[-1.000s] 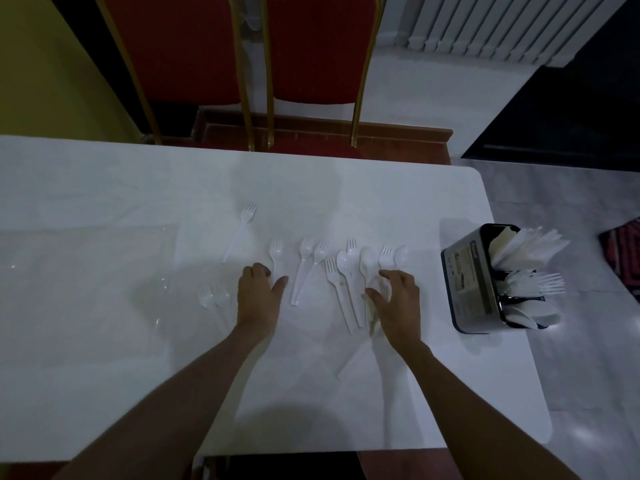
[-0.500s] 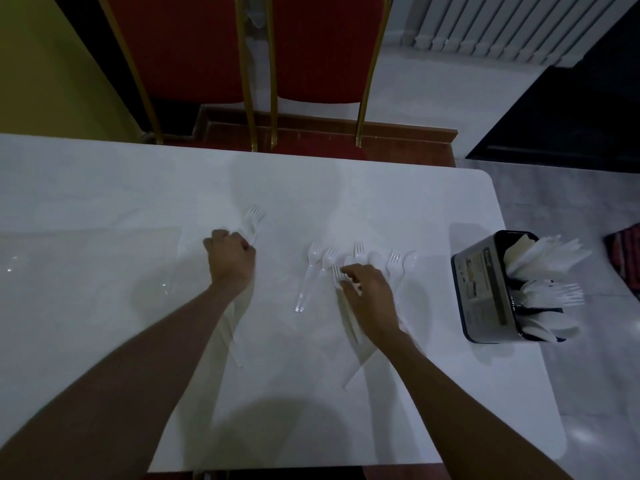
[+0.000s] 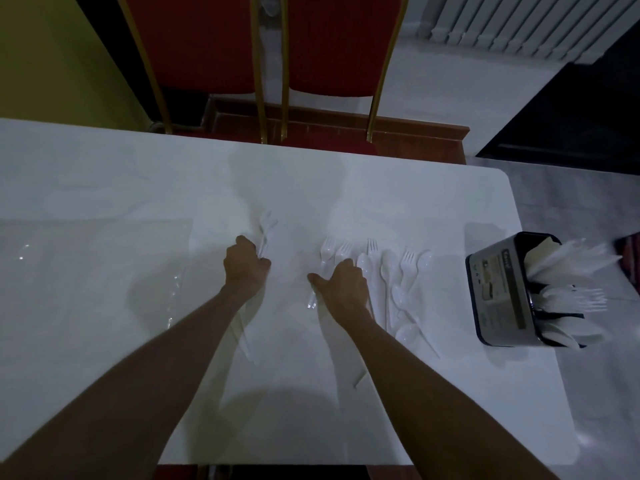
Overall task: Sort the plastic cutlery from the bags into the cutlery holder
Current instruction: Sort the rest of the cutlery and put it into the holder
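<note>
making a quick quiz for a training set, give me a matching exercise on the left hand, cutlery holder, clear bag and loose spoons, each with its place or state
1 left hand
2 cutlery holder
3 clear bag
4 loose spoons

a lies flat on the left part of the table
b stands at the table's right edge
c grips a bunch of forks
d lie on the table beside the right hand

Pairs: 1-c, 2-b, 3-a, 4-d

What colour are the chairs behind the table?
The chairs are red with gold-coloured frames, clearest in the head view.
</note>
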Demonstrator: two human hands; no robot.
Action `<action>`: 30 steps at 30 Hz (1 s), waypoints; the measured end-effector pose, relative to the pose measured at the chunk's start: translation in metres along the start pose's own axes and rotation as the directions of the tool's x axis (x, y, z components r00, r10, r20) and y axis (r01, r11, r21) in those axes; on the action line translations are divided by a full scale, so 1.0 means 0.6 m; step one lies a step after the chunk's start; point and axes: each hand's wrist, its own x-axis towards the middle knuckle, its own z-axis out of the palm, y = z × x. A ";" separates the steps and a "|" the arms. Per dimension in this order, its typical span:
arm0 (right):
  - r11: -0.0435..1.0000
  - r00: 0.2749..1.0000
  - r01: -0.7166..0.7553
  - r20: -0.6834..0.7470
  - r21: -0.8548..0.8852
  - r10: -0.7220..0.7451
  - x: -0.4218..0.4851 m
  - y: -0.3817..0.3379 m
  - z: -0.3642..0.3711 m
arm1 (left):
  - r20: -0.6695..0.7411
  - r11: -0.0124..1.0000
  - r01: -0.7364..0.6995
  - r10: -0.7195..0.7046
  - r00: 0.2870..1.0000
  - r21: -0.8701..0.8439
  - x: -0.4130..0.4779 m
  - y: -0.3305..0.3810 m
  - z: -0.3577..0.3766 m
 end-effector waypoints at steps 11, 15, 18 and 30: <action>0.993 0.997 0.034 0.065 0.110 -0.042 -0.023 0.022 -0.026 | 0.024 0.977 -0.128 0.134 0.991 -0.172 -0.083 -0.026 0.013; 0.992 0.997 0.070 -0.038 0.101 -0.067 -0.044 0.062 -0.065 | -0.029 0.939 -0.031 0.023 0.999 -0.344 -0.134 -0.039 -0.002; 0.998 0.998 0.059 -0.036 0.021 -0.058 -0.050 0.086 -0.072 | -0.134 0.923 0.043 -0.101 0.986 -0.383 -0.163 -0.068 -0.007; 0.993 0.996 0.013 0.086 -0.118 -0.003 -0.047 0.086 -0.057 | -0.047 0.902 0.294 -0.324 0.945 -0.315 -0.192 -0.145 -0.002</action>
